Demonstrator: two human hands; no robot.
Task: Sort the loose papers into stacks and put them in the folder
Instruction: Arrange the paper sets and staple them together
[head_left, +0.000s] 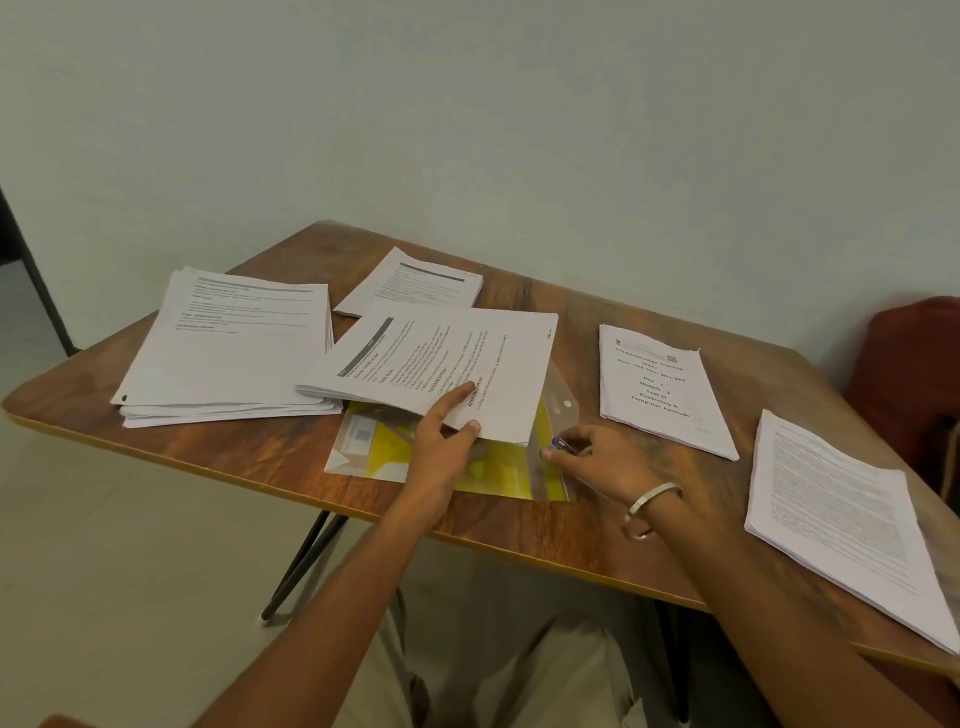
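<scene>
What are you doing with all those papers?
A person is sorting papers on a wooden table. The left hand holds a stack of sheets over a clear folder, while the right hand holds the folder's flap open. Four other stacks lie around them.

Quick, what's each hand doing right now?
Left hand: grips a paper stack over the folder.
Right hand: pinches the folder's clear flap.

Wooden table (613, 332), red chair (906, 364) beside it
</scene>
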